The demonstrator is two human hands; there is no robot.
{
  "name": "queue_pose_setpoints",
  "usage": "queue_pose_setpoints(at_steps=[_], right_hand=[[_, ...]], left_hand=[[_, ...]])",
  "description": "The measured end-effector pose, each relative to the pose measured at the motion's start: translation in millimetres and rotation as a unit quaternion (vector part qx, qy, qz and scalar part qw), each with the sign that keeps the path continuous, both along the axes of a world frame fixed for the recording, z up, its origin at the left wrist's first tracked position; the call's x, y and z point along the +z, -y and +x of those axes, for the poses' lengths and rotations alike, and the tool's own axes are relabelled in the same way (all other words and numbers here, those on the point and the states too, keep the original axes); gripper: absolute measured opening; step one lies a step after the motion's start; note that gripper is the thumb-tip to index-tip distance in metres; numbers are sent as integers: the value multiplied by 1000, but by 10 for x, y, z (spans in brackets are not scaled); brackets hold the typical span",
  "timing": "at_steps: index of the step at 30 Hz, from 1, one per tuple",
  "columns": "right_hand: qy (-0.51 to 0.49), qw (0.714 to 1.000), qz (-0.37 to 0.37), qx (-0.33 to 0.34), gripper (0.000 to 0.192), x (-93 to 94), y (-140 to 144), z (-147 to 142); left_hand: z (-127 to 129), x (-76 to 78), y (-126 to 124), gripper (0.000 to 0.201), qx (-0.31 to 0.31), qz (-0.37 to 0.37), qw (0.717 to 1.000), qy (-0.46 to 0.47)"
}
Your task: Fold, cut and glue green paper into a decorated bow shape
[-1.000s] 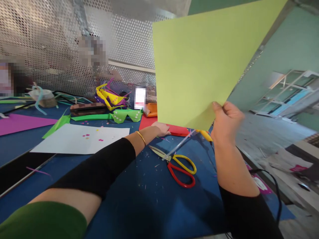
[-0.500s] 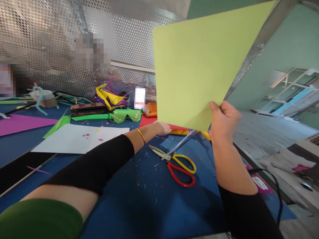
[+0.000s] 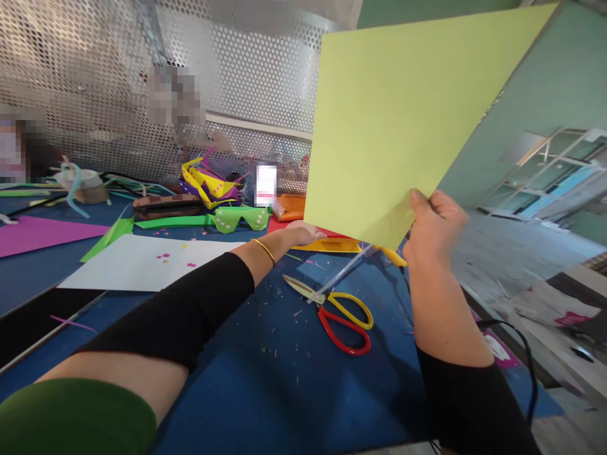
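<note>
Change: yellow-green sheet now shifted to the right against half a second ago, left edge further from the perforated screen; held higher at the near corner, swung slightly.
Change, left side: left hand drawn a little nearer over the stack, a strip of yellow card now showing beneath it where red card showed before.
Meaning: judged as the sheet lifted free of the stack and carried in the air, the stack held down meanwhile.
Right hand: fingers closed on the sheet's lowest corner, thumb on the near face.
Left hand state: flat on the coloured card at the far side of the bench, fingers mostly hidden behind the sheet; grip cannot be told.
Sheet, place: in the air above the bench, clear of it, in front of the screen and the green wall.
Sheet, attitude: nearly upright, face turned toward the camera, standing on one corner like a diamond.
Sheet, long axis: runs from the held lower corner up and to the right, toward the top right corner of the view.
Nearby: scissors with one red and one yellow handle on the bench just below the sheet; white sheet to the left; green paper glasses further back.
</note>
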State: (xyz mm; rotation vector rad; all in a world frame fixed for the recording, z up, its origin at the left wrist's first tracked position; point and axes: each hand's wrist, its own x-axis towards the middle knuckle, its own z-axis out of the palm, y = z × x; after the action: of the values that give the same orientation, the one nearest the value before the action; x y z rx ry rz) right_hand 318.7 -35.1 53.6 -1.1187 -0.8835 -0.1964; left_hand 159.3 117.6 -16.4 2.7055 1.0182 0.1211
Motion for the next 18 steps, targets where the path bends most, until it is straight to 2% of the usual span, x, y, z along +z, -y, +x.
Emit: queue_pose_setpoints(at_steps=[5,10,12,14,18], right_hand=[[2,1000,-10,-4,28,-9,-17,-8],[45,998,-22,-45,41,0,13,-93],[76,993,-26,-82,43,22,58,-154],[113,986,-26,-118,41,50,129,-237],[238,959,-30,-149,29,73,309,-459]], left_hand=[[16,26,2,35,21,-36,999,-34],[-94,-7,169,35,10,-46,998,28],[-223,-15,271,37,9,-41,996,83],[-408,-12,396,36,36,-40,989,139],[-905,20,746,38,89,-64,965,238]])
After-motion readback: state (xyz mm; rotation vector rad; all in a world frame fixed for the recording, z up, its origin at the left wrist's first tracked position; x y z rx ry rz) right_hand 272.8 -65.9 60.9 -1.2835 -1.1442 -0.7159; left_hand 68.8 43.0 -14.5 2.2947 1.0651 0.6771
